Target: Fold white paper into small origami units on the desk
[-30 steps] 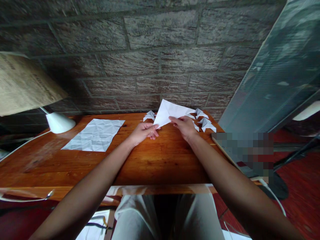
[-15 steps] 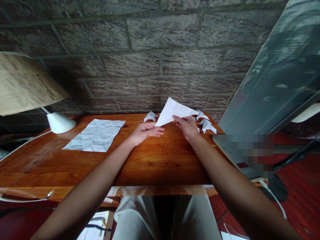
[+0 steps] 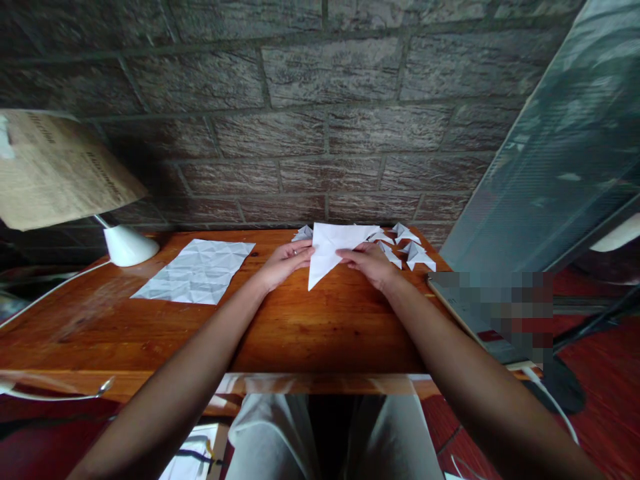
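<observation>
A white folded paper triangle (image 3: 333,243) is held up over the table, one point hanging down toward me. My left hand (image 3: 286,265) pinches its left edge between thumb and fingers. From the right, my right hand (image 3: 370,261) grips it with the thumb on the front face and the fingers behind. Just past my right hand several small folded paper pieces (image 3: 419,256) stand on the table. Another small folded piece (image 3: 303,233) sits behind my left hand, partly covered. A creased white sheet (image 3: 197,272) lies flat to the left.
The wooden table (image 3: 320,333) runs against a brick wall (image 3: 310,133). At the left stands a lamp with a white base (image 3: 129,245) and a paper shade (image 3: 60,170). A laptop (image 3: 480,307), partly blurred out, lies at the right edge with a white cable (image 3: 553,403).
The paper triangle has turned and come lower, so its point now hangs downward. My left hand has closed on its left edge, having been at its lower corner with fingers extended.
</observation>
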A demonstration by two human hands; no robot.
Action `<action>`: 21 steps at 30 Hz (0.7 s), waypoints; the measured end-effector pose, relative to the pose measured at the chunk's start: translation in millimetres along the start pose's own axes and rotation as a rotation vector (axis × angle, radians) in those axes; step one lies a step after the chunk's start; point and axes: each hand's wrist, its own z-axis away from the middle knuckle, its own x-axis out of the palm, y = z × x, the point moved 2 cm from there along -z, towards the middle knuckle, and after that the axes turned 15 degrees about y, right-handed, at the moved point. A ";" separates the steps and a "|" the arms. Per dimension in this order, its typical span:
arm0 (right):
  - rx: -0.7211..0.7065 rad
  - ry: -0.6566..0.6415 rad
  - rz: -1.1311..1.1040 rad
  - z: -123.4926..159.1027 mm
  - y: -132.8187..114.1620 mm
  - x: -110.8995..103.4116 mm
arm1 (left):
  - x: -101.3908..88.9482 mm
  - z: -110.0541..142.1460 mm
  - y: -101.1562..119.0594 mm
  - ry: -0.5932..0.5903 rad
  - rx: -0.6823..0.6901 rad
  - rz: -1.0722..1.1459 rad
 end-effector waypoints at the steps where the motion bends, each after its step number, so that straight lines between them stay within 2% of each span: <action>1: 0.002 -0.056 0.005 3.8 0.7 3.4 | -0.4 -1.4 -1.7 0.044 -0.011 0.024; 4: 0.013 -0.174 0.017 12.5 2.2 12.2 | -0.7 -4.0 -7.3 0.133 -0.045 0.039; 7: 0.029 -0.208 0.032 15.0 2.8 15.7 | 1.0 -3.3 -9.3 0.179 0.003 0.010; 11: 0.048 -0.185 0.066 12.4 4.6 16.4 | 4.7 0.4 -6.5 0.257 0.167 -0.106; 15: 0.008 -0.097 0.074 9.9 7.0 17.9 | 5.8 -0.1 -7.6 0.267 0.248 -0.178; 17: 0.006 -0.022 0.040 9.2 7.8 17.9 | 6.6 -4.6 -10.8 0.204 0.216 -0.178; 21: 0.008 0.060 0.010 6.0 6.5 15.9 | 11.3 -20.6 -17.0 0.120 0.012 -0.137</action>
